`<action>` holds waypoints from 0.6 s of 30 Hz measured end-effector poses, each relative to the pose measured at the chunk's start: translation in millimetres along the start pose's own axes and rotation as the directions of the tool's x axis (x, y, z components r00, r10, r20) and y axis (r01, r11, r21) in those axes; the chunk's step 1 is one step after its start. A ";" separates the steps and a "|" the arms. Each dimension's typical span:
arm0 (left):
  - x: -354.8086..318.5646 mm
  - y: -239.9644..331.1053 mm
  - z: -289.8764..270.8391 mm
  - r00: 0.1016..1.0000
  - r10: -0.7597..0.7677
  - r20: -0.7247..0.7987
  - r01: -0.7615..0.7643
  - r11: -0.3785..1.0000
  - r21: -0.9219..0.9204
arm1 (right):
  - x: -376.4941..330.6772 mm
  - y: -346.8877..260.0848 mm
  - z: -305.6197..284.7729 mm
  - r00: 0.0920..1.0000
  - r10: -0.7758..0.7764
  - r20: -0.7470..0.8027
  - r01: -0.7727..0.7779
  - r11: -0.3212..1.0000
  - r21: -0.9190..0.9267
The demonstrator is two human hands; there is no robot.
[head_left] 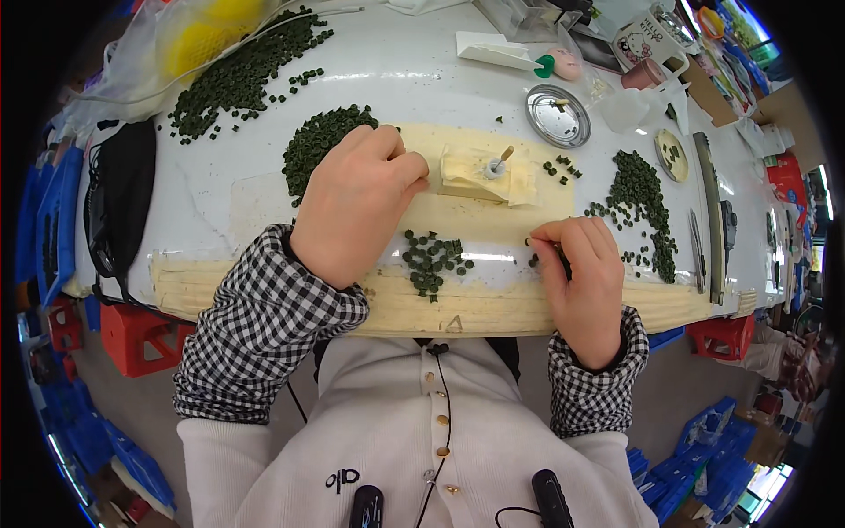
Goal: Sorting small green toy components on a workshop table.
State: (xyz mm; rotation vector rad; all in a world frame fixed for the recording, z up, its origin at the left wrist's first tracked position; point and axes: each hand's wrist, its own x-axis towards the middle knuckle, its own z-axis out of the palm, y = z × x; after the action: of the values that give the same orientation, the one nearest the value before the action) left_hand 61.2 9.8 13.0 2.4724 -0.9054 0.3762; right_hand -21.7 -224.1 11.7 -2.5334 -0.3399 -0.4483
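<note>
A long white worktable point(220, 189) is seen from above, its near edge and middle patched with strips of cream masking tape point(264, 286). Red plastic stools point(132, 339) are tucked under the near edge, and blue plastic crates point(53, 211) are stacked along the floor at the far left and lower right. A clear plastic bag with yellow contents point(189, 35) is laid at the table's far left corner. Large heaps of small dark green ring-shaped beads point(242, 75) are spread at the upper left, a second heap point(647, 207) is spread at the right, and a small cluster point(431, 260) is left between the hands. A round shiny metal lid point(558, 115) is set at the upper right, near a white mug with a cartoon print point(647, 44). A folded cream tape block with a small stick-topped fitting point(484, 172) is placed at the centre.

The left hand point(352, 207) is loosely clenched, its fingertips pressed against the tape block. By the right hand point(581, 277) a few green beads are pinched between thumb and fingers on the table's near right.
</note>
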 end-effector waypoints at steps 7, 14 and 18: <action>-6.1 12.8 -10.2 0.994 -0.106 -0.039 0.100 0.986 -0.131 | -7.2 -6.2 -3.0 0.975 0.221 0.012 -0.198 0.850 0.488; -25.2 40.7 -28.5 0.945 -0.293 0.146 0.297 0.579 -0.759 | -6.8 -17.1 0.9 0.889 0.323 0.325 -0.429 0.334 0.840; -28.6 45.7 -18.2 0.899 -0.344 0.271 0.363 0.239 -0.901 | -1.9 -21.2 7.6 0.923 0.243 0.300 -0.371 0.347 0.862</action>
State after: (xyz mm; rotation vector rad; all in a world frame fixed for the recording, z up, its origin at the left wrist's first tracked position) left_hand 8.0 4.0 32.4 1.4255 -0.3044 -0.3144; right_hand -28.5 -202.7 14.8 -1.4349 -0.0719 0.0839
